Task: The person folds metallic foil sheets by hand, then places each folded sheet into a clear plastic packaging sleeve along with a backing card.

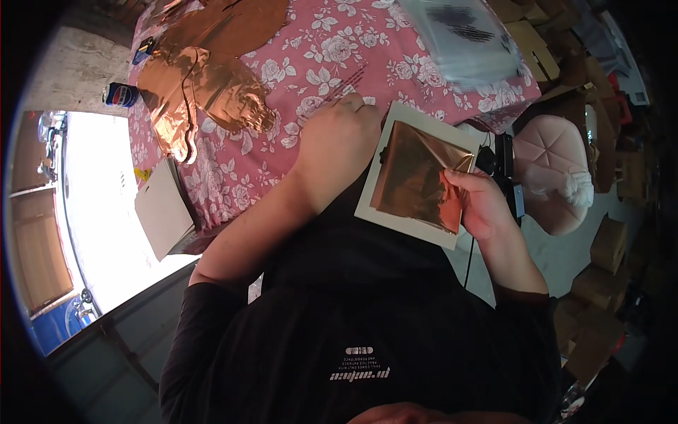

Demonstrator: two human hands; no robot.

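Observation:
In my right hand (483, 205) is a pale square card (367, 201) with a sheet of shiny copper-coloured foil (413, 180) lying over it. My thumb presses on the foil's right side, and the foil is creased near its upper right corner. A small black piece (383, 154) sits at the card's left edge. My left hand (340, 131) is closed, knuckles up, over the table's near edge, just left of the card's top corner. What its fingers hold, if anything, is hidden. Beyond it, rows of thin dark marks (346, 81) lie on the cloth.
A pink floral cloth (335, 49) covers the table. Large copper foil sheets (205, 88) lie at left, near a blue can (120, 95) and pale cards (164, 208). Clear plastic (462, 42) lies at the far right. A padded stool (551, 169) and cardboard boxes (609, 244) stand at right.

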